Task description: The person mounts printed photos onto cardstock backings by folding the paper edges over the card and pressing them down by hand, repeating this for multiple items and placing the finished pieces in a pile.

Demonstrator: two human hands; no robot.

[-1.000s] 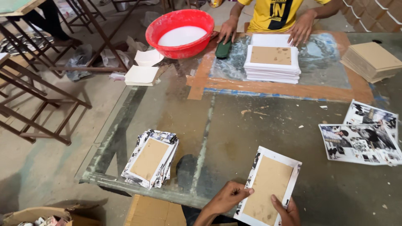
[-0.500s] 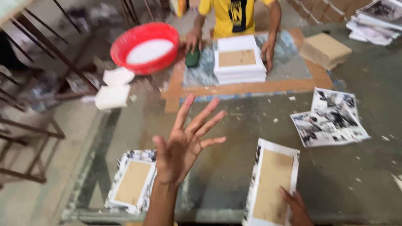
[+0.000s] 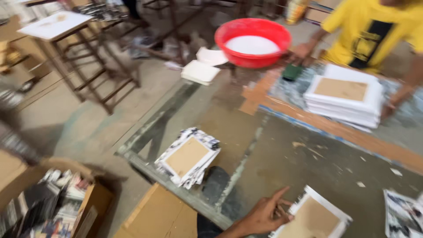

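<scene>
My left hand [image 3: 264,214] lies low on the glass table [image 3: 282,154]. Its fingers curl at the left edge of a white sheet with a brown card glued on it [image 3: 313,219], and the index finger is stretched out. My right hand is out of the picture. Left of the hand, near the table's edge, lies a small pile of printed sheets topped with a brown card [image 3: 187,157]. The picture is blurred.
Across the table a person in a yellow shirt [image 3: 370,31] holds a thick stack of white sheets [image 3: 343,94]. A red basin of white paste [image 3: 253,42] stands at the far end. Printed pages [image 3: 403,216] lie at the right, wooden stools [image 3: 101,66] and cardboard boxes [image 3: 53,207] at the left.
My left hand was raised with fingers spread half a second ago and has come down to the sheet's left edge. The view has swung left, so my right hand has dropped out.
</scene>
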